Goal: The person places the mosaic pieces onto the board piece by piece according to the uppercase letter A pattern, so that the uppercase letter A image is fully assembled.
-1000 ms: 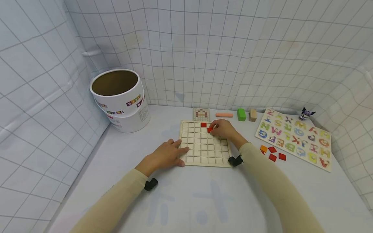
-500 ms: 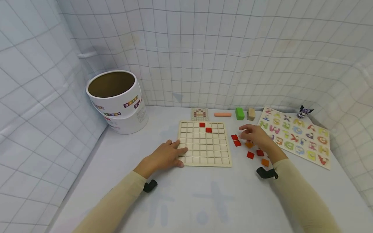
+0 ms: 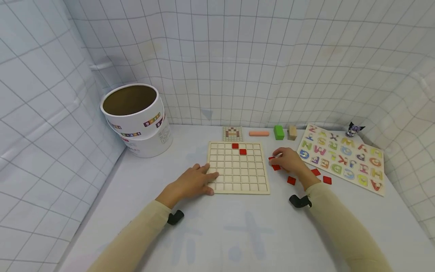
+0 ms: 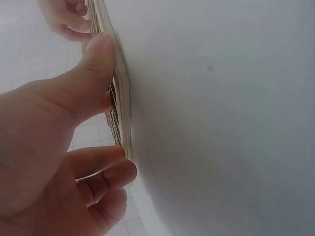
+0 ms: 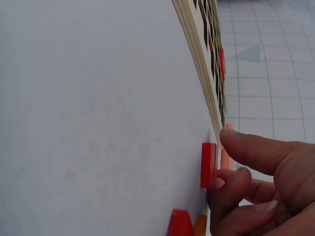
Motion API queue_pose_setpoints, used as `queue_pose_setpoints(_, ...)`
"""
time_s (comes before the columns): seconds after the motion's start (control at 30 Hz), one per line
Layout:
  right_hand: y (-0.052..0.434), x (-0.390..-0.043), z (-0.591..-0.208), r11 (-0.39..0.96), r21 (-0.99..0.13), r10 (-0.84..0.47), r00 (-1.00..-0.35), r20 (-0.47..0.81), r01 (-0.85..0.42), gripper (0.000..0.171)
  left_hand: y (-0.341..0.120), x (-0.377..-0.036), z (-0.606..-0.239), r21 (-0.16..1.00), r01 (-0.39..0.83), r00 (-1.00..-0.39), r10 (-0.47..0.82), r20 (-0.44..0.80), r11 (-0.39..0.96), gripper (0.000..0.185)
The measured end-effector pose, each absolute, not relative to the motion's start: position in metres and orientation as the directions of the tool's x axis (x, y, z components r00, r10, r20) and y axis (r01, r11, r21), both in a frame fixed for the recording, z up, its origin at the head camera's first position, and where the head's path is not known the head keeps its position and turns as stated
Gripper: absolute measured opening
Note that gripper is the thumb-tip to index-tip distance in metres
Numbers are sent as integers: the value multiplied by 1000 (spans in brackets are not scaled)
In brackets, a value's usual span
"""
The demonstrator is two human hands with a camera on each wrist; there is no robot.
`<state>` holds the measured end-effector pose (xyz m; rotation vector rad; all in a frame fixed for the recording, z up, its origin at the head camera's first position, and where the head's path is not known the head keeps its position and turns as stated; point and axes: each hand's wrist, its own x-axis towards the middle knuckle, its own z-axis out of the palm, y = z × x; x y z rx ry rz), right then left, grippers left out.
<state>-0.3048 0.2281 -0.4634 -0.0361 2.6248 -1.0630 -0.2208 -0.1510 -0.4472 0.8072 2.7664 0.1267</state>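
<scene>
A wooden grid board [image 3: 238,177] lies flat on the white table, with two red tiles [image 3: 242,152] set in its top rows. My left hand [image 3: 208,176] rests on the board's left edge, fingers straight; in the left wrist view its thumb [image 4: 98,54] presses the board's edge [image 4: 123,93]. My right hand [image 3: 279,160] is just right of the board, over loose red tiles [image 3: 291,180]. In the right wrist view its thumb [image 5: 246,147] and curled fingers pinch one red tile [image 5: 208,164] lying on the table.
A white round tub [image 3: 134,117] stands at the back left. Behind the board lie a pattern card [image 3: 232,133], a pink stick [image 3: 259,133], a green block [image 3: 279,132] and a wooden block [image 3: 292,132]. An alphabet puzzle [image 3: 341,158] and a small figurine [image 3: 354,129] are at the right.
My right hand left the second red tile in the board, swung right to the loose tiles, then came back left onto a tile beside the board. The left hand stayed put.
</scene>
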Motion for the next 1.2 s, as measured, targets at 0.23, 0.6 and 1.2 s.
queue_pose_setpoints(0.23,214,-304,-464,742,-661,-86,-963,-257,111,42,-151,-221,-447,162,521,-813,545,-205,838,72)
queue_pose_setpoints(0.6,216,-308,-464,695,-710,-69,-972,-223,114,41,-152,-219,-449,170,508,-826,533,-184,845,71)
queue_pose_setpoints(1.2,231,-318,-462,-148,-928,-154,-935,-320,343,56,-151,-220,-450,172,516,-821,542,-180,839,70)
